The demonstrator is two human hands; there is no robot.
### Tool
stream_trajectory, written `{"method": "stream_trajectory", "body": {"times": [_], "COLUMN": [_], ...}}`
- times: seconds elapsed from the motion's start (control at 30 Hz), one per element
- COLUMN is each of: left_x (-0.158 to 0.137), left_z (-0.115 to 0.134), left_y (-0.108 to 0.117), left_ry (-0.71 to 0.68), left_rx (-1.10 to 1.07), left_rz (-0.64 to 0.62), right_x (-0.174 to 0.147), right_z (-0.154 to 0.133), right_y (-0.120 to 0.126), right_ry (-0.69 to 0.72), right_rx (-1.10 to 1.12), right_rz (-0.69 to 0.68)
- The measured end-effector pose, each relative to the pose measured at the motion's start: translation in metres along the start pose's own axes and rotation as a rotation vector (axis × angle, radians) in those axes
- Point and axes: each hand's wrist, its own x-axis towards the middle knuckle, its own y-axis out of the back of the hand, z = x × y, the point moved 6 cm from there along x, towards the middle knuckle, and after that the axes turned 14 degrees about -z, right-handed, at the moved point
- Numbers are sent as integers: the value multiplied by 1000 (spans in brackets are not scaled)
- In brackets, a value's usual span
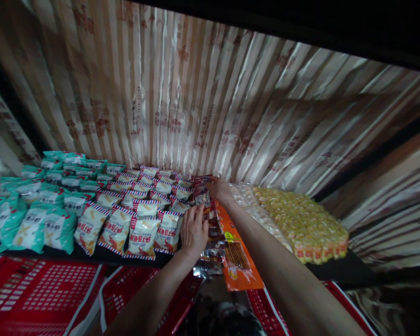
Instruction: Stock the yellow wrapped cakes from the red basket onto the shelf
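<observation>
My right hand (221, 190) reaches to the back of the shelf, its fingers closed at the right edge of a dark red packet (201, 184). My left hand (195, 228) lies nearer the front with its fingers stretched out, beside the dark packets and against the white snack bags. A column of flat dark packets (214, 254) runs from the back to the shelf's front edge. Just right of it, under my right forearm, lies an orange packet (245, 273) with a picture of brown sticks. White bags with striped red and blue edges (142, 235) stand in rows to the left.
Teal snack bags (58, 228) fill the shelf's left end. Clear-wrapped pale packets (247, 198) and yellow packets (310, 228) stand to the right. Red baskets (45, 289) sit below the shelf. Striped, shiny sheeting (182, 93) covers the back.
</observation>
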Motion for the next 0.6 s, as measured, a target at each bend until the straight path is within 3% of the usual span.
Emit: {"method": "stream_trajectory", "body": {"times": [0.6], "left_x": [8], "left_z": [11], "left_y": [9], "left_ry": [76], "left_rx": [-114], "left_rz": [86], "right_x": [12], "right_z": [-10], "right_y": [5], "right_ry": [32], "right_rx": [-189], "right_rz": [1]}}
